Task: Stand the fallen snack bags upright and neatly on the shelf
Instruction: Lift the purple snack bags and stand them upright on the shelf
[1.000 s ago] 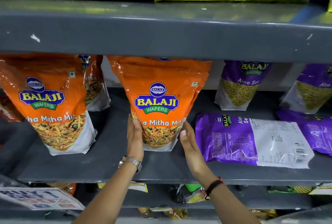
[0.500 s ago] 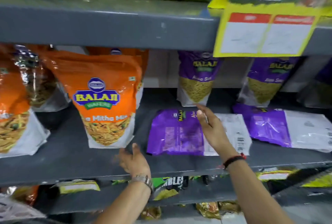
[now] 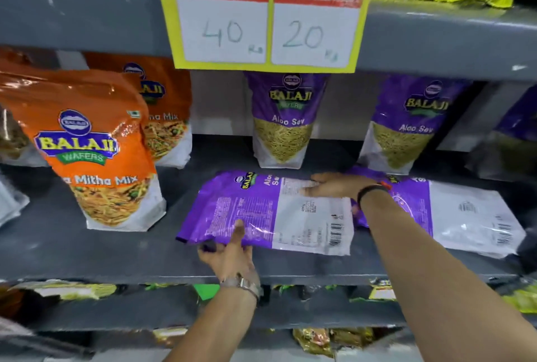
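Observation:
A purple Aloo Sev bag (image 3: 261, 210) lies flat, back side up, on the grey shelf (image 3: 116, 263). My left hand (image 3: 229, 254) grips its near left edge, thumb on top and fingers under. My right hand (image 3: 334, 186) rests flat on its far edge. A second fallen purple bag (image 3: 465, 213) lies flat to the right, partly behind my right forearm. Two purple bags (image 3: 283, 120) (image 3: 412, 126) stand upright at the back. An orange Mitha Mix bag (image 3: 93, 152) stands upright at the left.
More orange bags (image 3: 165, 117) stand behind the front one. A yellow price card (image 3: 261, 21) marked 40 and 20 hangs from the shelf above. Lower shelves (image 3: 319, 341) hold more packets. Another purple bag (image 3: 514, 141) leans at the far right.
Both hands have left the orange bag, which stands upright. The view has shifted right. My left hand now grips the fallen purple bag's near edge and my right hand lies on its far edge.

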